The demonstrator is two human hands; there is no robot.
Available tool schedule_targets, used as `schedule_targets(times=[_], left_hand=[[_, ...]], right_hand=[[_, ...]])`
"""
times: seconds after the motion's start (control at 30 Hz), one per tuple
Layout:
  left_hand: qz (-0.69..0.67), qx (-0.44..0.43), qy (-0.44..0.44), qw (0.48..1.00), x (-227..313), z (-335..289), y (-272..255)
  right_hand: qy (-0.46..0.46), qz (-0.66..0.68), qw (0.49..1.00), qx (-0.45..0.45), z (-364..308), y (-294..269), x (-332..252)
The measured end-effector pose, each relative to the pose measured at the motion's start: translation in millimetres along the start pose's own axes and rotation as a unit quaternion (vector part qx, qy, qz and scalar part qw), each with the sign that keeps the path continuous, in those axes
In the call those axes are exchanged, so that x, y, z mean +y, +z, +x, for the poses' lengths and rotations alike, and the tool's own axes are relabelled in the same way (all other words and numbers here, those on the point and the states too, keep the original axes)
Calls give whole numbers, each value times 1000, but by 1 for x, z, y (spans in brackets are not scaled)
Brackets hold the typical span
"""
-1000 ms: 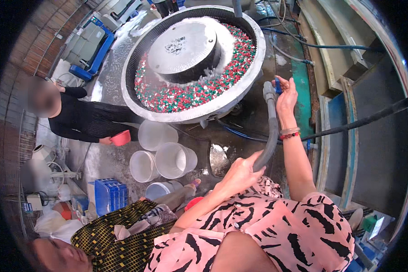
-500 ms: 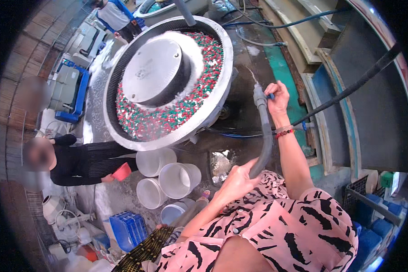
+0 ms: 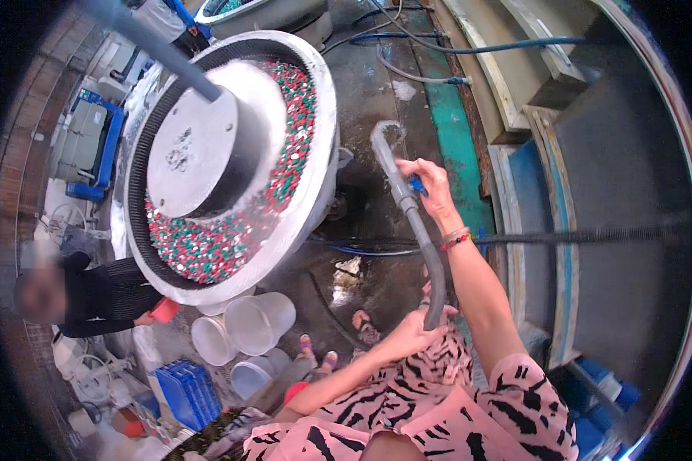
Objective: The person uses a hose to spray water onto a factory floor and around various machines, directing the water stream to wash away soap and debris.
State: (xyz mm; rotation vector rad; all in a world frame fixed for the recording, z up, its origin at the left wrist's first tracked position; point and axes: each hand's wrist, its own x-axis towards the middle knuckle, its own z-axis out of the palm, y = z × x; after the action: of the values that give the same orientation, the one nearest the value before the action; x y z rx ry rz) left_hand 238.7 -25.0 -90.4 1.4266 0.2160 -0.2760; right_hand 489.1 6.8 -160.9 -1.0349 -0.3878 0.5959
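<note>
While left grip (image 3: pixel 415 333) clasps bent grey hose (image 3: pixel 436 275), right grip (image 3: pixel 435 192) touches lever (image 3: pixel 417 185), closure unclear.

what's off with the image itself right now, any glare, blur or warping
In the head view, the far edge of the grey panel bows along the black fisheye rim; in the head view, bright glare sits on the wet floor and the foam in the tub looks washed-out white; in the head view, the head of the co-worker in black is blurred.
</note>
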Motion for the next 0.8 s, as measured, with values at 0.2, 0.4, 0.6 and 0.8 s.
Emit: schedule_targets(times=[0.2, 0.4, 0.6, 0.8], left_hand=[[-13, 174, -61, 983, -35, 161, -7], [-153, 274, -96, 945, -46, 283, -60], [-246, 284, -119, 919, -42, 327, -123], [-216, 207, -93, 950, -30, 292, -94]], right_hand=[[102, -200, 973, 42, 34, -110, -14], [245, -203, 936, 152, -57, -215, 29], [337, -173, 910, 170, -117, -213, 47], [302, -166, 927, 147, -128, -197, 41]])
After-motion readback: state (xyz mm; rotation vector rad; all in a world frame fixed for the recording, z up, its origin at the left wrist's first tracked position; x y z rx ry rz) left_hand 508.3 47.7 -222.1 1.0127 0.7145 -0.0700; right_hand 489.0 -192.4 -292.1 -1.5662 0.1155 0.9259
